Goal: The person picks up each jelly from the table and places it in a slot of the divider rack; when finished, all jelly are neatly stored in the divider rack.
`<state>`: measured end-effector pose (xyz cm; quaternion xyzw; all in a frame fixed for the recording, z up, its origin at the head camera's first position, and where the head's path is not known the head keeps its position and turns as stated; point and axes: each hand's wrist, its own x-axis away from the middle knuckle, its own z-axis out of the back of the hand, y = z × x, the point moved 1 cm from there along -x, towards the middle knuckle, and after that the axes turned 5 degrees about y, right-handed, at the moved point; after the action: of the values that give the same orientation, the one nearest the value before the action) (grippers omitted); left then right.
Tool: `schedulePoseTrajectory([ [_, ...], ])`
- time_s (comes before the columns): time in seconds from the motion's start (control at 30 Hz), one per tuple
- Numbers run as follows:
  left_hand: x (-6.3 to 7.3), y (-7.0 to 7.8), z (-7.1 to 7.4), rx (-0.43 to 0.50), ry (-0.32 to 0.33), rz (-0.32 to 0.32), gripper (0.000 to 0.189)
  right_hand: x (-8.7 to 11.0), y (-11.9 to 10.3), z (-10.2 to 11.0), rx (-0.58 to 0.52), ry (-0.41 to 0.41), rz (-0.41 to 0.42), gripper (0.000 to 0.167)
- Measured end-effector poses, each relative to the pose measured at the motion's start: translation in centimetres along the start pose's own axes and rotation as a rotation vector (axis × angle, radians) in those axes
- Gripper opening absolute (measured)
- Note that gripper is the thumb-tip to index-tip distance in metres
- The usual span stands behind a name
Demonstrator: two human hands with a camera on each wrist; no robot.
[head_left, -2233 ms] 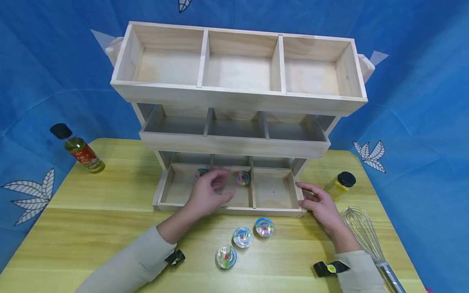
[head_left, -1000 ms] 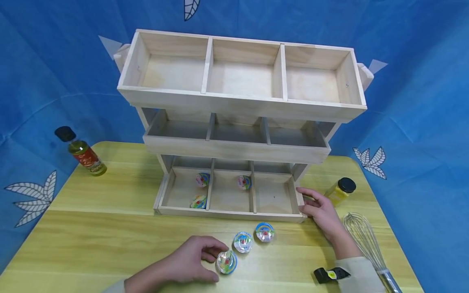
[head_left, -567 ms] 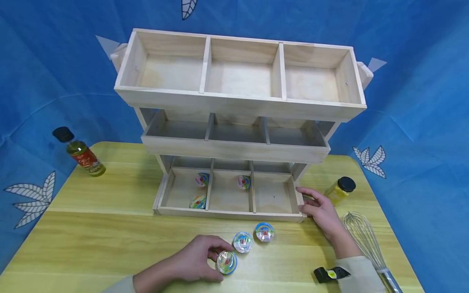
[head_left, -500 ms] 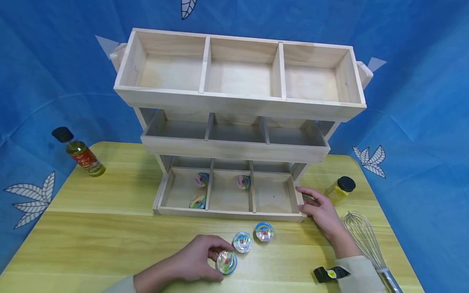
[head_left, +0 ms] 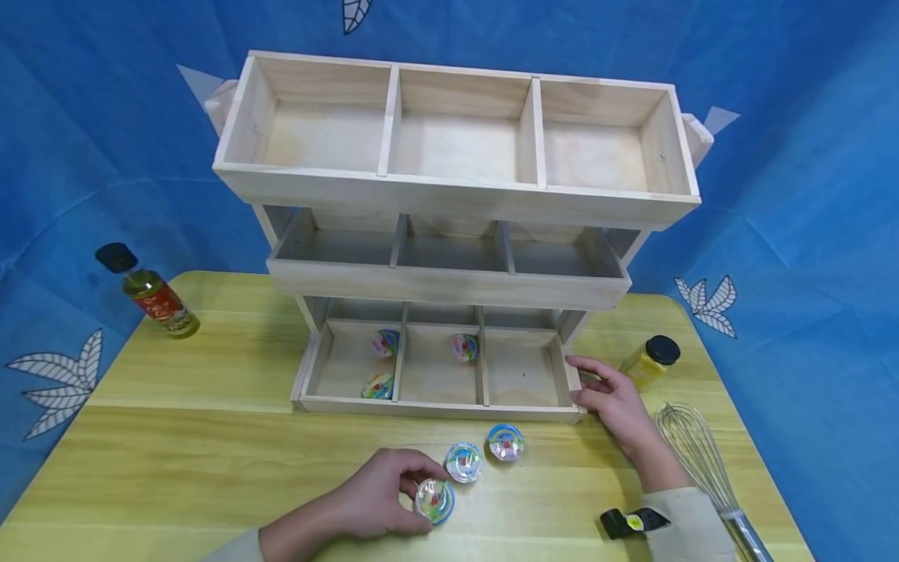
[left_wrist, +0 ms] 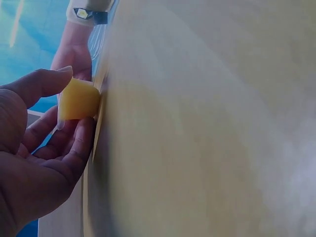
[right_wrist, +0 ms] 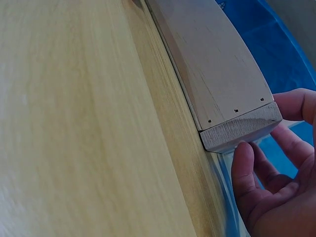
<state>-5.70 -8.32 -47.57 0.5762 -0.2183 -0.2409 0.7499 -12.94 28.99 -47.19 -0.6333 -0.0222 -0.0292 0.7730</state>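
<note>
My left hand point(head_left: 382, 496) pinches a jelly cup point(head_left: 435, 501) on the table by its sides, in front of the rack. The left wrist view shows that cup's yellow filling point(left_wrist: 79, 100) between thumb and fingertips. Two more jelly cups, one in the middle point(head_left: 464, 463) and one to its right point(head_left: 506, 442), lie just beyond. At the right end of the three-tier wooden rack point(head_left: 435, 410), my right hand point(head_left: 618, 402) grips the bottom tray's corner with thumb and index finger. Jelly cups in that tray: two in the left compartment point(head_left: 333, 367), one point(head_left: 466, 347) in the middle.
A yellow jar with a black lid point(head_left: 649, 361) stands right of the rack, and a whisk point(head_left: 702, 460) lies in front of it. An oil bottle point(head_left: 158, 300) with a red label stands at the far left. A blue cloth point(head_left: 794, 156) hangs behind the table.
My left hand has left the bottom tray, where a jelly cup now shows at the left compartment's front, and come back to the nearest cup, its fingers closing round it. The right hand stays put.
</note>
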Motion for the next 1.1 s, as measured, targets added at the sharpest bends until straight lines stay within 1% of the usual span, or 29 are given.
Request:
schedulePoseTrajectory([
  [0.07,0.0,0.0,0.0,0.021,0.003,-0.003,0.047,0.0,0.0,0.0,0.0,0.001,0.002,0.055],
  [0.17,0.0,0.0,0.1,0.086,-0.003,-0.006,0.046,-0.1,0.1,0.0,-0.003,0.003,0.002,0.055],
  [0.3,0.0,0.2,0.7,0.187,-0.017,0.011,0.047,-0.1,0.1,0.0,-0.009,0.006,0.0,0.055],
  [0.43,0.1,0.4,1.3,0.242,-0.017,0.029,0.049,-0.2,0.0,0.0,-0.013,0.004,-0.004,0.055],
  [0.57,0.0,0.9,1.9,0.255,-0.027,0.027,0.05,-0.2,-0.1,0.0,-0.008,0.006,-0.007,0.055],
  [0.67,-0.4,1.2,2.3,0.252,-0.039,0.009,0.051,-0.2,-0.1,0.1,-0.001,0.011,-0.011,0.055],
  [0.73,-0.8,1.5,2.5,0.246,-0.043,-0.011,0.052,-0.2,0.0,0.1,0.001,0.012,-0.012,0.055],
  [0.83,-1.6,2.0,2.8,0.218,-0.046,-0.06,0.052,-0.2,0.1,0.1,0.002,0.009,-0.008,0.055],
  [0.93,-2.4,2.5,3.1,0.194,-0.045,-0.089,0.052,-0.2,0.2,0.0,0.0,0.008,-0.007,0.055],
  [1.1,-3.6,3.5,3.5,0.179,-0.018,-0.088,0.052,-0.2,0.2,0.0,0.0,0.01,-0.008,0.055],
])
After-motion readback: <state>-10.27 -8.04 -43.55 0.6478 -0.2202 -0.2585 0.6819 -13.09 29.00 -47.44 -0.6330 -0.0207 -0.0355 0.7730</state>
